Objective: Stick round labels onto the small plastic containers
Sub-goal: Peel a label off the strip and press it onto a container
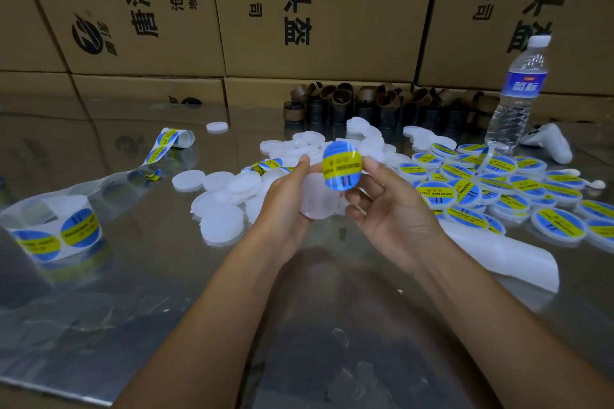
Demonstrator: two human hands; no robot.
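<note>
One round label (342, 165), one plastic container (319, 201).
The left hand (286, 201) grips the container, fingers curled; the right hand (392, 214) pinches the label.

reflective metal table (166, 276), strewn with blank white containers (222, 226) at centre, labelled containers (558, 226) right, label roll (66, 236) left, brown cardboard rings (365, 106) and upright water bottle (515, 100) at back.

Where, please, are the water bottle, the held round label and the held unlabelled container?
water bottle (520, 90), head view, blue wrapper.
round label (342, 165), head view, yellow band.
unlabelled container (319, 202), head view, translucent face.
</note>
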